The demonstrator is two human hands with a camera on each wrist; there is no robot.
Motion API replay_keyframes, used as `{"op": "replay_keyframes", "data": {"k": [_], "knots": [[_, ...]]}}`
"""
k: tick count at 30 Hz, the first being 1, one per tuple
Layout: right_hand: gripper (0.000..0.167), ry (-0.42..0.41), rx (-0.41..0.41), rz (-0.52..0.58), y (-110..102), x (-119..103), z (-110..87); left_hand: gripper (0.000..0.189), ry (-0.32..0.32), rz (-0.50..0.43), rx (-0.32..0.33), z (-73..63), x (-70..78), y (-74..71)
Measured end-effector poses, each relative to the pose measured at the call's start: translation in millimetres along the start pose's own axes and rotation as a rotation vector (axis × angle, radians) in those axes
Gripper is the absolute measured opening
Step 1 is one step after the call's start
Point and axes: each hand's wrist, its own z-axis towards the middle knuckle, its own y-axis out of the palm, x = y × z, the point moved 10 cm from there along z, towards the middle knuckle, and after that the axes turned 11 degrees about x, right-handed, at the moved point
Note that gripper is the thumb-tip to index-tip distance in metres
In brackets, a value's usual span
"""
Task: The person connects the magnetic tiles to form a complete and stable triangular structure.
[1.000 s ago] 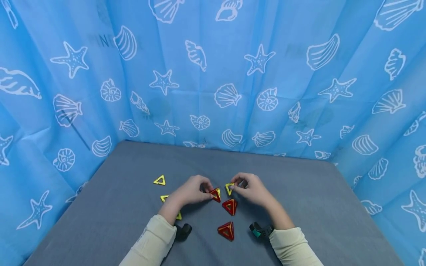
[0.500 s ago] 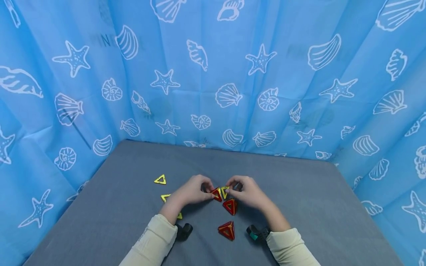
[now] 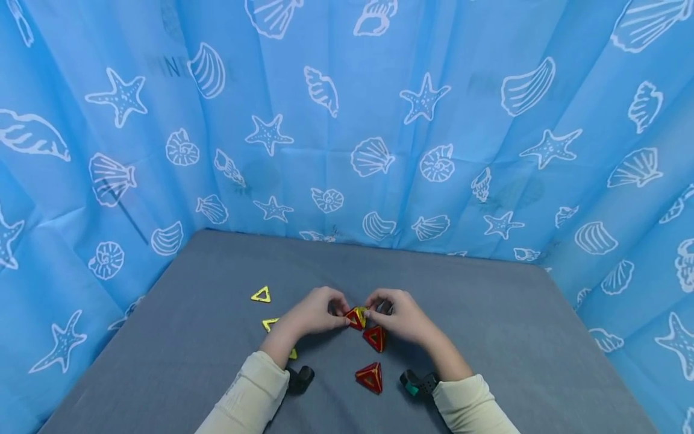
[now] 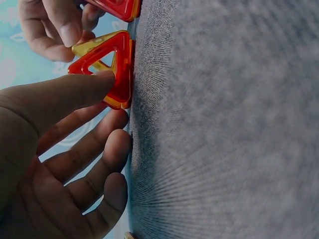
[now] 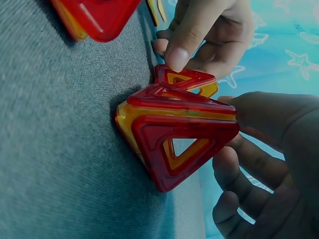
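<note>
My left hand (image 3: 314,312) pinches a red triangular magnetic tile (image 4: 122,74), thumb on its face, standing upright at the grey cloth. Leaning against its top is a yellow triangular tile (image 4: 87,46), which my right hand (image 3: 403,314) holds by thumb and fingertips. Together they form a small tent-like shape (image 3: 356,317). Just in front of it stands a red-and-yellow pyramid (image 5: 187,124), partly covering the held tiles in the right wrist view. A second such pyramid (image 3: 369,378) stands nearer to me, between the forearms.
Left of my left hand lie a flat yellow triangle (image 3: 261,294), another yellow triangle (image 3: 268,324) and a third yellow triangle (image 3: 293,354), the latter two partly hidden by the arm. The grey-covered table (image 3: 477,301) ends at a blue shell-patterned curtain (image 3: 336,120).
My right hand has moved left with the yellow tile, bringing it against the red tile. My left hand has stayed nearly in place.
</note>
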Motion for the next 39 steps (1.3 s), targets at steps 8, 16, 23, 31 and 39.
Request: {"op": "replay_keyframes", "data": {"k": [8, 16, 23, 31, 39], "knots": [[0.009, -0.015, 0.01, -0.005, 4, -3, -0.4, 0.006, -0.004, -0.003, 0.001, -1.2, -0.3, 2.2], [0.007, -0.041, 0.01, 0.004, 8, -2, -0.7, 0.004, 0.004, -0.011, -0.009, 0.1, -0.1, 2.2], [0.008, -0.055, 0.014, -0.003, 9, -4, -1.2, 0.004, 0.027, -0.003, -0.023, -0.1, 1.9, 2.7], [0.009, -0.078, 0.043, -0.009, 6, -10, 0.9, 0.004, 0.035, -0.018, -0.027, 1.8, 4.7, 1.1], [0.016, -0.111, 0.049, -0.003, 9, -13, -2.6, 0.004, 0.026, -0.018, -0.036, -0.9, 2.4, 3.6]]}}
